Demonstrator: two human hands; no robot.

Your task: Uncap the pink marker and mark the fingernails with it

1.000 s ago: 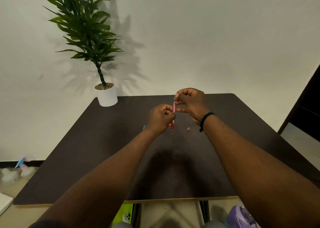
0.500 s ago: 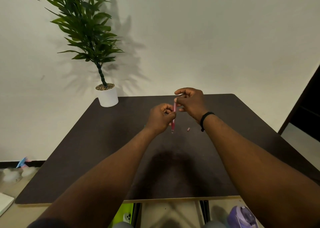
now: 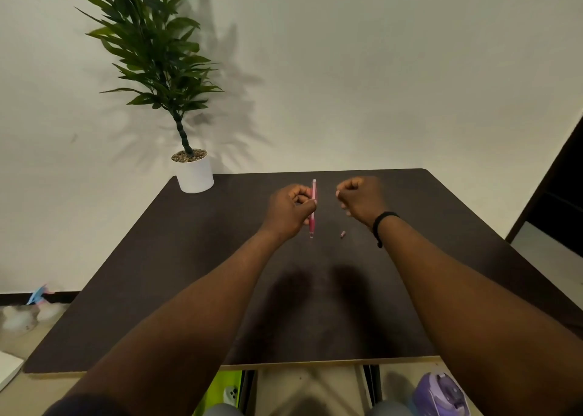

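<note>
One pink pen (image 3: 313, 207) pinched upright between left fingers (image 3: 307, 205).

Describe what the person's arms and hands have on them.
Both forearms are bare, with no sleeves over them. The right wrist carries a thin black wristband with a short end hanging beside it. The left hand and right hand are bare, with no gloves; no rings can be made out. A dark bit of clothing shows at the lower left edge.

Potted plant (image 3: 192, 169) on dark table (image 3: 157, 273), purple object (image 3: 441, 393) underneath
</note>
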